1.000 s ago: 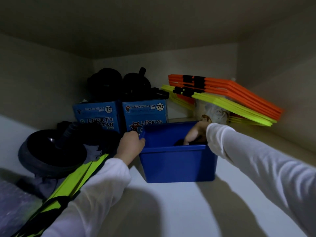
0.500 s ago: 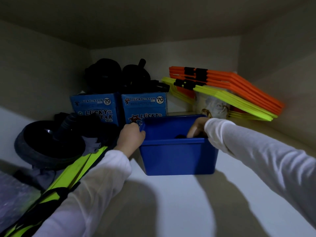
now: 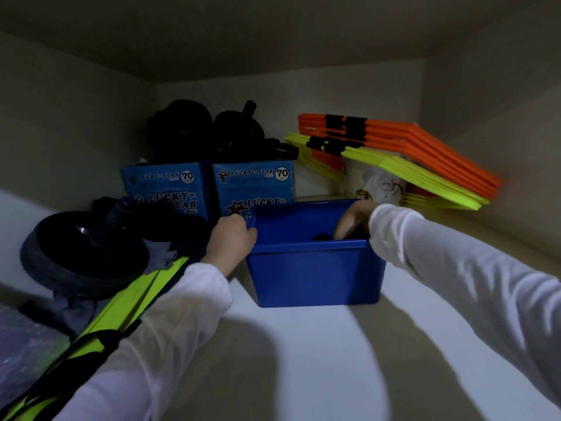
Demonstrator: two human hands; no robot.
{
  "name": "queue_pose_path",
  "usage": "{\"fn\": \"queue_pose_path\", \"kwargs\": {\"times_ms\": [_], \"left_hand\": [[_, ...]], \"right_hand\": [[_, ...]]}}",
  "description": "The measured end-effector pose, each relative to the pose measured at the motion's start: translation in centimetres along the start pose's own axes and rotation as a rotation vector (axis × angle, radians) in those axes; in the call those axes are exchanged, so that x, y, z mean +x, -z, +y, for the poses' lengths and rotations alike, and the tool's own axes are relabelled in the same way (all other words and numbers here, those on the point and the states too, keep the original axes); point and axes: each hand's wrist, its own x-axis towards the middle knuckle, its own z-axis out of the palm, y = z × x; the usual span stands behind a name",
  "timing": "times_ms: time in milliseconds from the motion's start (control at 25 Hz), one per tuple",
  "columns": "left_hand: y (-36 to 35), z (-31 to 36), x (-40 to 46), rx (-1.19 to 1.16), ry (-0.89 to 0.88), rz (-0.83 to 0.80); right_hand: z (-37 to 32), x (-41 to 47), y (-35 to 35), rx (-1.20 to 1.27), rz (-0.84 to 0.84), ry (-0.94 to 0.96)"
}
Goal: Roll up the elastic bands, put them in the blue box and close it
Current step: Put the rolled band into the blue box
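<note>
On pale shelf point(image 3: 303, 344), blue box point(image 3: 312, 278), beige cupboard walls point(image 3: 76, 132)

We are seeing a smooth, glossy plastic blue box point(image 3: 312, 275), matt printed cardboard cartons point(image 3: 253, 185) and soft white cloth sleeves point(image 3: 455, 268).

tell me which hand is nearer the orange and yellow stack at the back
Right. The right hand dips into the blue box just below the stack; the left hand grips the box's far-side corner.
</note>
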Motion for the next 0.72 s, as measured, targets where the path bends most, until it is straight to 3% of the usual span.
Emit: {"fn": "queue_pose_path", "kwargs": {"times_ms": [80, 240, 480, 720], "left_hand": [[0.0, 0.0, 0.0, -0.002, 0.002, -0.002], [0.1, 0.1, 0.0, -0.012, 0.019, -0.014], [-0.2, -0.1, -0.6, -0.135, 0.047, 0.045], [-0.8, 0.2, -3.3, -0.287, -0.021, 0.18]], "right_hand": [[0.2, -0.9, 0.2, 0.137, -0.07, 0.048], [0.4, -1.8, 0.0, 0.112, 0.254, 0.082], [0.6, -4.3, -1.1, 0.057, 0.357, 0.126], [1.1, -7.1, -3.3, -0.032, 0.595, 0.21]]}}
